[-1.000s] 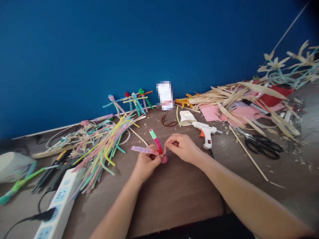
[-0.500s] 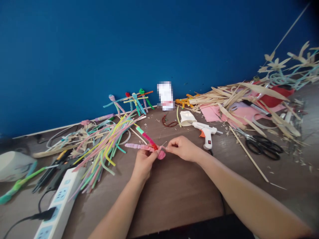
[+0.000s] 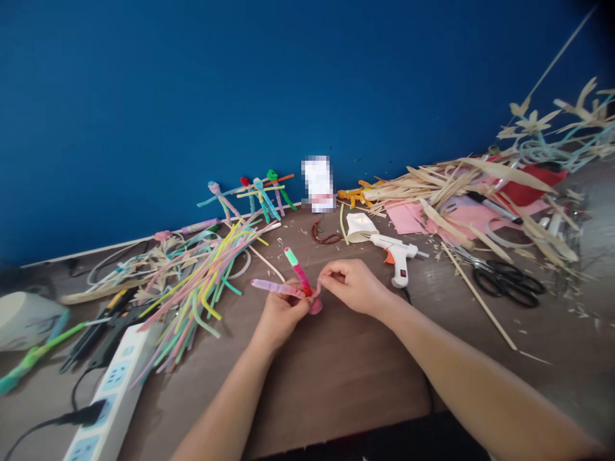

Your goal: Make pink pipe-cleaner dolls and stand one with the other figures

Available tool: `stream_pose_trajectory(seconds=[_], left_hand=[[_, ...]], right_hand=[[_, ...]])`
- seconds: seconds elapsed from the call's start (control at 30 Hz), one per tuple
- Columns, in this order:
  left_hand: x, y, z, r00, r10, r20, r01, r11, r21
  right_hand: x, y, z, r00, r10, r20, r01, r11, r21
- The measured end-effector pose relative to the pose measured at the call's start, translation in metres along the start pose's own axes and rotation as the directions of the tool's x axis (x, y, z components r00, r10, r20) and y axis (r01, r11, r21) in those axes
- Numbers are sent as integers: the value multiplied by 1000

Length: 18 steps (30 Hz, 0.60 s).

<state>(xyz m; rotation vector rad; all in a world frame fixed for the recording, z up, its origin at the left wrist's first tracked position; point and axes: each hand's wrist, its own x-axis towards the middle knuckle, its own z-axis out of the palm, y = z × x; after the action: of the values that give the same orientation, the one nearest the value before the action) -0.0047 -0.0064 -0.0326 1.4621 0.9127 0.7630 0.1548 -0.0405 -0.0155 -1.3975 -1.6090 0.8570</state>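
On the left side of the brown tabletop lies a white plastic power strip, and beside it a loose heap of thin pastel pipe cleaners, spread within easy reach. The left hand is closed around a crossing of two fuzzy pipe cleaners: a pale pink piece lying sideways and a pink-and-green piece standing tilted upward. It seems this closed grip keeps the crossing steady. The right hand is narrow, its thumb and fingers pinching a thin end at the crossing, close on the pink loop there. Further right, a white hot glue gun rests near, and black-handled scissors lie below a pile of dry, pale palm strips.
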Motion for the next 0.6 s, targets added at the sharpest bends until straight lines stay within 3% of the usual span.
stream_pose_trajectory(seconds=[0.13, 0.27, 0.43, 0.6], left_hand=[[-2, -4, -2, 997, -49, 62, 57, 991, -122], [-2, -9, -1, 994, -93, 50, 104, 945, -310], [3, -13, 1, 985, -149, -84, 105, 915, -390], [5, -14, 2, 982, -9, -189, -34, 975, -221]], right_hand=[[6, 11, -1, 975, 194, 109, -218, 932, 290], [8, 16, -1, 919, 314, 241, -386, 843, 374], [7, 15, 3, 969, 195, 153, -226, 950, 216], [0, 5, 6, 991, 63, 120, -49, 992, -119]])
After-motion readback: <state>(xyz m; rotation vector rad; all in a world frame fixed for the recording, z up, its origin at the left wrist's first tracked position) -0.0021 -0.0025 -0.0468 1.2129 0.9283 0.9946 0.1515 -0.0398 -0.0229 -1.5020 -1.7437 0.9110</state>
